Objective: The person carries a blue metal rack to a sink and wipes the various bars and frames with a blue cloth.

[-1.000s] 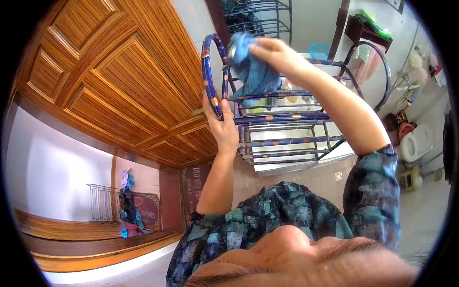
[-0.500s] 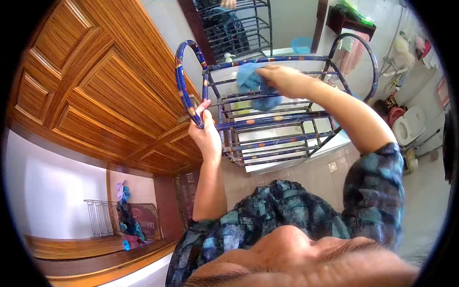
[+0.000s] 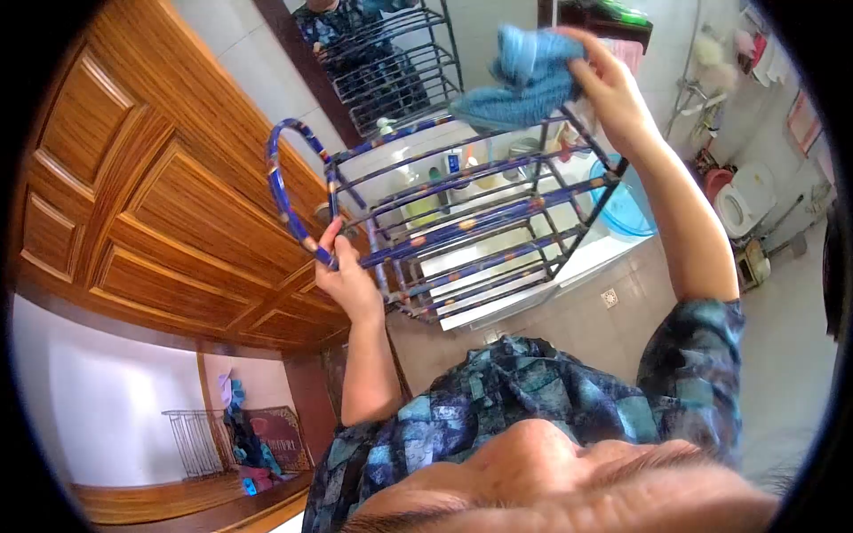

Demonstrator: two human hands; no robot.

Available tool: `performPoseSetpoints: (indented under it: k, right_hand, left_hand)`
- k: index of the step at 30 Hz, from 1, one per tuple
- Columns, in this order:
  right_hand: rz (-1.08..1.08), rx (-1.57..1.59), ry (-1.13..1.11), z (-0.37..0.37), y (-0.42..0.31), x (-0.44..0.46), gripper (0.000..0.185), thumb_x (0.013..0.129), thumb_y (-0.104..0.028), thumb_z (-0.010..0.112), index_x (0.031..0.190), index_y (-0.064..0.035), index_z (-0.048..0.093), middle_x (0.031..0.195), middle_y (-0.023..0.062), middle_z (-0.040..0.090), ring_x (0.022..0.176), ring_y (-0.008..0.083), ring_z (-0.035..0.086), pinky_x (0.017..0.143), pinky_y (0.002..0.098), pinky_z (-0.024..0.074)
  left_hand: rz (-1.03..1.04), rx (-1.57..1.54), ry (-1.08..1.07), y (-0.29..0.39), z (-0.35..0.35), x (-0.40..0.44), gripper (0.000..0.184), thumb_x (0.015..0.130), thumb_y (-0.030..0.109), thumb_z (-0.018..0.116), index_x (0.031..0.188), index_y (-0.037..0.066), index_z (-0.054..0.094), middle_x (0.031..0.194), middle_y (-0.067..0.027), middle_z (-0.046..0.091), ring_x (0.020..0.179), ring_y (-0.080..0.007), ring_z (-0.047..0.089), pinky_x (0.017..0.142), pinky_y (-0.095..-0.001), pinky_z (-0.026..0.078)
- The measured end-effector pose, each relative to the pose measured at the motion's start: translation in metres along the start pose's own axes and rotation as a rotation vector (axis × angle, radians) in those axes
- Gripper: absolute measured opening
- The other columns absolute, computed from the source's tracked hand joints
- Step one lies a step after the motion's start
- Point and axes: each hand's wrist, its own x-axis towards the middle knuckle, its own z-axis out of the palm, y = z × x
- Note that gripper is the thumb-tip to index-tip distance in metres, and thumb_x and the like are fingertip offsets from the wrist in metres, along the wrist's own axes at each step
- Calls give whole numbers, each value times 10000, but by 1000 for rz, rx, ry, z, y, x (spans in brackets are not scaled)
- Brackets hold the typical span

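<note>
A dark blue, patterned tubular shelf rack is tilted in front of me, above a white counter. My left hand is closed round the bottom of its looped end at the left. A blue cloth hangs bunched from my right hand, raised over the rack's far right side. Its fingers pinch the cloth's right edge. The cloth covers part of the rack's far bar, so whether they touch I cannot tell.
A brown wooden door stands close on the left. Behind the rack, bottles and a light-blue basin sit on the white counter. A mirror is at the back. Farther right is a toilet.
My right hand has lifted the cloth away from the rack's bars, up and to the right. The rack's looped left end and my left hand have shifted left and lower in view.
</note>
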Motion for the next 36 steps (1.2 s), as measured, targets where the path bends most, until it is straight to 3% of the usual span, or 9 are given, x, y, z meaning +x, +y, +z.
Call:
performPoseSetpoints:
  k: [3,6,9,12,15,22,27,32,36]
  right_hand:
    - [4,399,-23,-49,-86,8,261,929,-118,481,1156,-35,579,932,48,627,799,115,569,708,238,443]
    - [-225,171,523,-83,-39,50,258,964,-139,460,1174,-24,556,919,54,647,755,116,615,657,235,495]
    - [-10,329,433,-67,-28,51,251,969,-132,456,1176,-23,548,1006,98,635,833,164,625,695,264,511]
    - [226,200,409,-60,13,44,277,954,-177,513,1211,-81,548,977,82,623,768,139,590,618,268,494]
    - [267,105,209,-56,50,31,312,938,-226,573,1232,-126,546,950,49,617,762,97,573,596,257,487]
    - [-68,-203,279,-38,37,-6,324,875,-205,638,1146,-54,544,980,113,604,919,184,570,842,306,444]
    - [-229,-250,361,-29,55,-52,336,788,-3,619,1105,-61,526,1111,177,492,1059,312,505,930,366,400]
    - [-244,-270,191,-33,108,-129,420,736,109,590,1092,-79,473,1202,201,425,1126,368,452,990,420,355]
    - [156,20,147,-67,145,-133,424,840,84,537,1204,-93,408,1183,98,471,1105,197,478,969,311,378]
  left_hand:
    - [68,-41,62,-5,-1,6,223,937,47,499,1101,41,651,664,80,400,516,-13,329,421,-192,220]
    - [-128,42,23,26,2,-11,254,944,151,546,1174,56,594,657,63,423,514,-8,353,427,-170,249]
    - [-99,138,-53,35,-4,-13,443,920,189,606,1313,55,450,825,-24,504,695,-70,489,544,-202,400]
    - [696,661,306,22,1,-17,653,870,171,676,1386,29,301,1136,-149,466,1016,-219,507,834,-351,461]
    - [1179,794,94,43,26,-33,730,791,149,752,1359,-22,326,1337,-222,360,1244,-354,379,1066,-465,270]
    - [835,1165,-899,48,139,-36,848,733,642,651,1394,163,423,1397,-282,381,1361,-451,265,1104,-599,139]
    - [754,1205,-1091,40,144,-33,364,888,405,599,1115,130,677,1292,-244,480,1201,-367,468,983,-460,376]
    - [712,1240,-1099,38,145,-31,319,872,392,626,1004,116,715,1299,-217,478,1198,-361,467,982,-442,375]
    - [694,1198,-1121,40,142,-29,302,870,370,630,1010,113,707,1284,-204,481,1185,-355,462,966,-433,372]
